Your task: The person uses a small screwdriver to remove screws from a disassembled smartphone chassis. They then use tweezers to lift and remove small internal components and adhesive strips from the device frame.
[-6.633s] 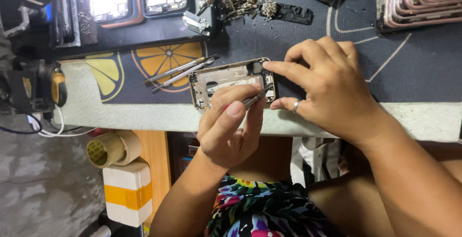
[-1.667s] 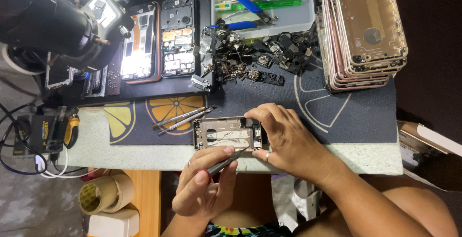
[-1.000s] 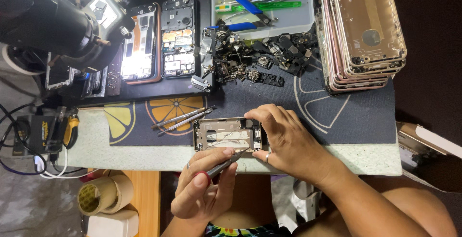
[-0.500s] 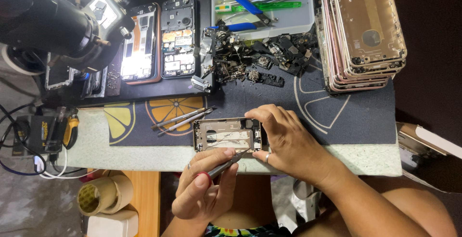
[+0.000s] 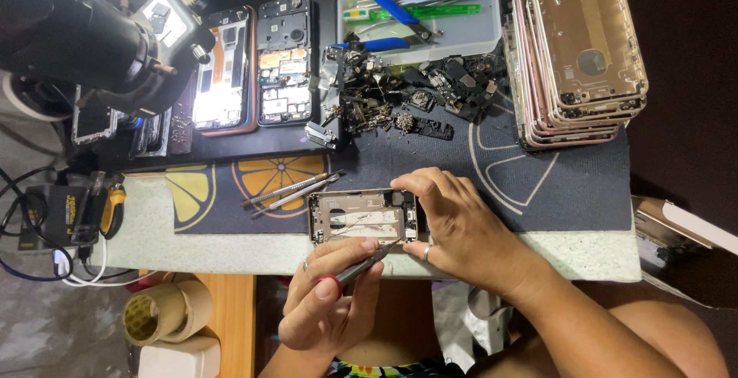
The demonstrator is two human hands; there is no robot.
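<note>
1. An opened phone housing [image 5: 361,216] was pictured lying flat at the near edge of the worktop [image 5: 231,251], half on a dark mat printed with citrus slices [image 5: 538,186]. It looked largely stripped, bare metal and a few small parts showing inside, so the work on it was judged well advanced but not finished, since a tool was at its near edge.

2. The left hand [image 5: 327,309] was seen clenched around a slim dark screwdriver [image 5: 361,264], held like a pen, its tip brought to the near edge of the housing.

3. The right hand [image 5: 461,232] was laid over the right end of the housing, fingers curled down on its far and right edges to steady it; a ring was worn on one finger.

4. Two metal prying tools [image 5: 288,191] were left just to the left of the housing.

5. Farther back, a heap of small dark removed parts [image 5: 407,101] was spread on the mat, with a stack of pink-gold rear housings [image 5: 576,55] at the far right.

6. Two opened phones [image 5: 254,63] were laid at the far left beside a microscope [image 5: 100,40], and a tray of blue-handled pliers [image 5: 419,9] was set at the far centre.
</note>
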